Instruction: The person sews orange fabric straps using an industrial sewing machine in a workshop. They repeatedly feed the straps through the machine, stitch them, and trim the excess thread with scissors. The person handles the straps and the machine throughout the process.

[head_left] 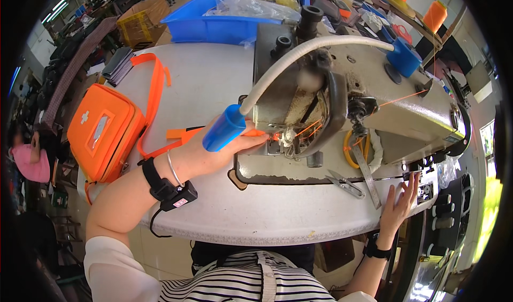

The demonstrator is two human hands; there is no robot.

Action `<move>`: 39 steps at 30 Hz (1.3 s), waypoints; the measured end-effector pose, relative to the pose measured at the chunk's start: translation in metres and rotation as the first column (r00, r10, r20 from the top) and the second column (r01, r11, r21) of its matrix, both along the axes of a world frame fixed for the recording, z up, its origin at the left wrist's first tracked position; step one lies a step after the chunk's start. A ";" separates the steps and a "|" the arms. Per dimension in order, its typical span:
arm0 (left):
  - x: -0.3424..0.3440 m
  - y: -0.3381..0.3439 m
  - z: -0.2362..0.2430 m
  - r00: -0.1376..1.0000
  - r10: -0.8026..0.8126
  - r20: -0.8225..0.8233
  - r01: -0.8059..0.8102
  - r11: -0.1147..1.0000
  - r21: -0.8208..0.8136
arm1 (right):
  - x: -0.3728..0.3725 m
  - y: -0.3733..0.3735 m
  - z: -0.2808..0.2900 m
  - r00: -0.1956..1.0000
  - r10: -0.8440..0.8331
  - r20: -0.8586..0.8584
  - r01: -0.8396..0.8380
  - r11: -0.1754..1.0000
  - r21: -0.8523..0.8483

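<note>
My left hand (200, 155) reaches to the needle area of an industrial sewing machine (374, 72). Its fingertips are closed on an orange webbing strap (184, 135) beside the presser foot (288, 136); a blue lamp head (224, 128) hides part of the hand. The strap belongs with an orange zipped pouch (101, 134) bearing a white cross, lying left of my forearm. My right hand (396, 206) rests at the table's right side, fingers stretched out and apart, fingertips touching the corner of the machine base near small metal parts (425, 191). Orange thread (401, 100) runs along the machine.
Thread snips (346, 184) and a metal ruler (366, 176) lie on the right of the white table (214, 216). A blue bin (214, 28) with plastic bags stands behind. Dark folded pieces (118, 67) sit at the far left. Another person in pink (32, 160) is at the left.
</note>
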State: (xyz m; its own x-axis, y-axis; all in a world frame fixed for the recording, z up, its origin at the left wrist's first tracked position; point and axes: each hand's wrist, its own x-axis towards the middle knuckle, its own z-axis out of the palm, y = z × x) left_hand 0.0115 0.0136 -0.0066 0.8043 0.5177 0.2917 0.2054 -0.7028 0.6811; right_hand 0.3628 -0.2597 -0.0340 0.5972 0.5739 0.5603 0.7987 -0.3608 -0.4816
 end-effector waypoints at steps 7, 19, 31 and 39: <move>0.002 -0.002 0.000 1.000 0.023 0.018 -0.017 0.957 -0.289 | 0.013 -0.007 -0.006 0.996 0.006 0.091 0.004 0.994 -0.105; 0.000 -0.002 0.004 1.000 -0.005 0.023 0.013 0.932 -0.361 | 0.007 -0.006 -0.003 0.998 0.013 0.058 -0.007 0.996 -0.091; 0.001 -0.010 0.023 0.994 0.003 -0.107 -0.019 0.989 -0.149 | 0.020 -0.011 -0.005 0.996 -0.058 0.070 0.048 0.990 0.136; 0.001 0.003 0.032 0.987 0.059 -0.148 -0.074 0.993 -0.095 | 0.171 0.027 0.140 0.980 0.098 0.173 -0.126 0.979 0.159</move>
State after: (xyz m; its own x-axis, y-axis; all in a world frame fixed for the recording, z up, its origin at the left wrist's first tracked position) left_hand 0.0120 0.0163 0.0254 0.7972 0.5920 0.1184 0.3511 -0.6141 0.7069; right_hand 0.5336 -0.2327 0.1062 0.4263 0.5208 0.7396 0.9025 -0.1891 -0.3871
